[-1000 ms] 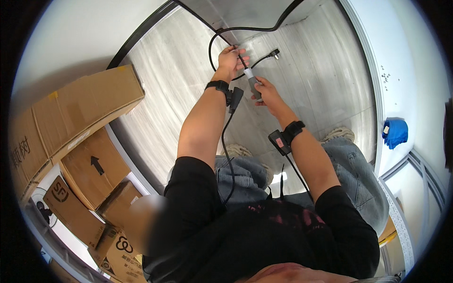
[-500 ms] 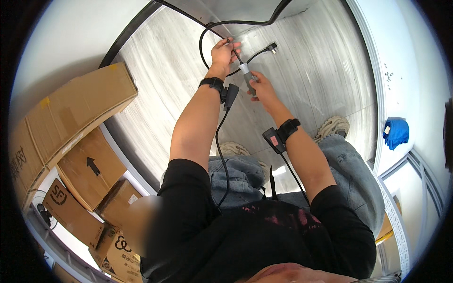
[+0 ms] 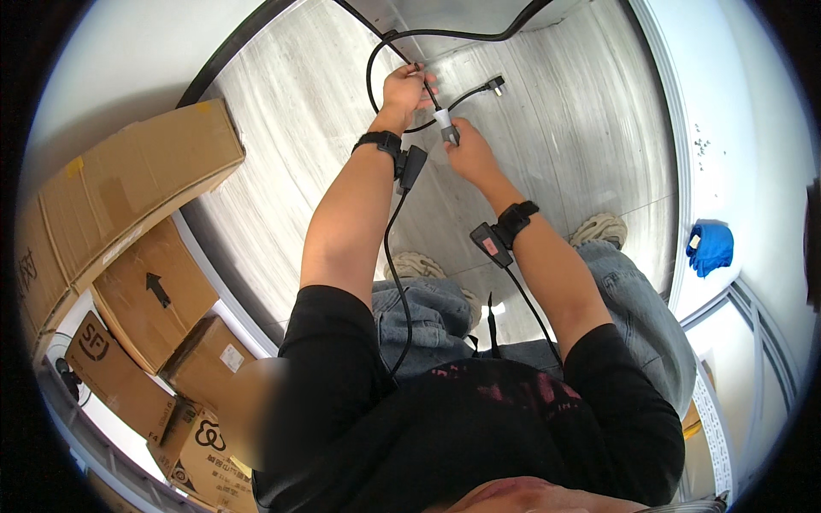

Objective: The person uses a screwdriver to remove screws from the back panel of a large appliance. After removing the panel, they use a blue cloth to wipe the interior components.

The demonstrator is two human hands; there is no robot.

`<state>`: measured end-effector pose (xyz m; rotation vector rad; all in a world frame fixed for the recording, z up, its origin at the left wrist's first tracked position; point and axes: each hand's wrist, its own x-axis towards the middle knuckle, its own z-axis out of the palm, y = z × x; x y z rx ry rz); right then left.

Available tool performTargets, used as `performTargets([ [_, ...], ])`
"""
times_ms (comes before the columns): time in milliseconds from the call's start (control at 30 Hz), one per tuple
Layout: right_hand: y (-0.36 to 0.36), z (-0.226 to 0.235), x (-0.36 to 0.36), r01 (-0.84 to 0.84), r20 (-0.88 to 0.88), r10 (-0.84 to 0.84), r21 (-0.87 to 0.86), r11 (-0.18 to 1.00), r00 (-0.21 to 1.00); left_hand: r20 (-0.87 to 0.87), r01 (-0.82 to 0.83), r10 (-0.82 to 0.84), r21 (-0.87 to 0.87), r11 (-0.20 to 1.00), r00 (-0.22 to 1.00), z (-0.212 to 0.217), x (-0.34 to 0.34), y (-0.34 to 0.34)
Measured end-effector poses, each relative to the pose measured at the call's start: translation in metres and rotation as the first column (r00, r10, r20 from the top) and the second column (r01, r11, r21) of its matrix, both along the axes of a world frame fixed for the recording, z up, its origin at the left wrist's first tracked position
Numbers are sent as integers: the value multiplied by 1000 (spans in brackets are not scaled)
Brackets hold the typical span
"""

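One grey-handled screwdriver (image 3: 448, 131) is reaching from the right hand (image 3: 471, 154), closed around its handle, toward the black panel edge (image 3: 370, 28); the left hand (image 3: 405, 88) is curling partly open near the tip, its hold unclear. Work is looking unfinished; how much remains isn't showing.

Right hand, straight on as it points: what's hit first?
Past the grey-handled screwdriver it grips, the right hand would likely meet the left hand; the black cable crosses nearby, depth unclear.
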<state>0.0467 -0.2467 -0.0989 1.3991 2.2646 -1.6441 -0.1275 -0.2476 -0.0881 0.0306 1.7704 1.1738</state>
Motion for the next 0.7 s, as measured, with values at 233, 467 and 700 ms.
performTargets([
  [233, 3, 15, -6, -124, 117, 122, 13, 992, 986, -42, -34, 31, -69, 997, 999, 4, 5, 3],
  [467, 8, 3, -6, -170, -32, 168, -59, 984, 985, -3, -72, 72, -50, 996, 997, 1, 5, 4],
  [700, 4, 25, -12, -260, 130, 247, 98, 961, 960, -163, -1, -34, -207, 978, 986, -1, 5, 6],
])
